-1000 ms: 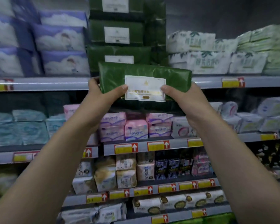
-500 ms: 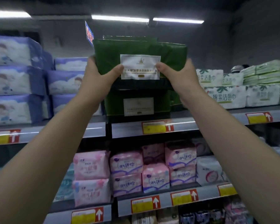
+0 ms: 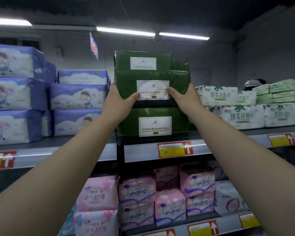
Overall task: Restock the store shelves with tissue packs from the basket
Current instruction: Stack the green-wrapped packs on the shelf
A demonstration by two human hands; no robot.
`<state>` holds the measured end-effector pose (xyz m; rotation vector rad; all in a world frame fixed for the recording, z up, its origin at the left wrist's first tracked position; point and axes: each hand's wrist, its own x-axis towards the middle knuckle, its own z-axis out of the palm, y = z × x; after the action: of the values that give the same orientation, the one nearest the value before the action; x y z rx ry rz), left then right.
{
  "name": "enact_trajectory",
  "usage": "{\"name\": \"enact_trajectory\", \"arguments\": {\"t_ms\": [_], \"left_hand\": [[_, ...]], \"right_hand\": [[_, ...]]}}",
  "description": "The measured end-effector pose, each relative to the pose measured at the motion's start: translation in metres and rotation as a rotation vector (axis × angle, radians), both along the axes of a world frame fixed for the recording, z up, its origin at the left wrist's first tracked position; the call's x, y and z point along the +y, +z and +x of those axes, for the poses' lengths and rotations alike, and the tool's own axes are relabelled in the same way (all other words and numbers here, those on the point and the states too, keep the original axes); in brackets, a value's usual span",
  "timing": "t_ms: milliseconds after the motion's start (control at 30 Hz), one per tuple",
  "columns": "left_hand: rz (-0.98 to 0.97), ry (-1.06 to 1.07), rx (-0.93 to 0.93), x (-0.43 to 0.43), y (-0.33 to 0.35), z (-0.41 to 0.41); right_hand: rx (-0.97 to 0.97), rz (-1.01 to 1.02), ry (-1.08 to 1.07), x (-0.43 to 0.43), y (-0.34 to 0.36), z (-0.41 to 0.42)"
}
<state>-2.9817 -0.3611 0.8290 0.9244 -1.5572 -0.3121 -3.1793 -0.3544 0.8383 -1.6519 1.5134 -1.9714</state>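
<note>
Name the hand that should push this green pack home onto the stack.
Right, probably. Both hands grip the ends of the green pack, but the left hand sits against the purple packs, while the right hand has a gap before the white packs.

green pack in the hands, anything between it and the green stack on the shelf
Nothing visible. The left hand and right hand hold the green pack just above the lower green pack. A third green pack sits higher, apparently behind.
</note>
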Motion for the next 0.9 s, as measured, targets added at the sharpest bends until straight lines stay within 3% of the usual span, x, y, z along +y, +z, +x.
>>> {"name": "enact_trajectory", "arguments": {"t_ms": [167,367,533,733,900], "left_hand": [[-0.014,0.059,-0.106,0.009,-0.018,0.003],[-0.071,0.246,-0.525,0.056,-0.08,0.002],[-0.022,0.161,-0.855,0.1,-0.143,-0.001],[0.16,-0.041,-1.106,0.136,-0.226,-0.018],[0.265,-0.23,-1.238,0.158,-0.285,-0.049]], "right_hand": [[0.101,0.026,-0.078,0.015,-0.022,0.006],[0.588,0.046,-0.293,0.059,-0.091,0.0],[0.877,0.193,-0.279,0.106,-0.159,-0.023],[0.964,0.541,-0.201,0.176,-0.263,-0.06],[0.884,0.822,-0.159,0.232,-0.339,-0.086]]}}
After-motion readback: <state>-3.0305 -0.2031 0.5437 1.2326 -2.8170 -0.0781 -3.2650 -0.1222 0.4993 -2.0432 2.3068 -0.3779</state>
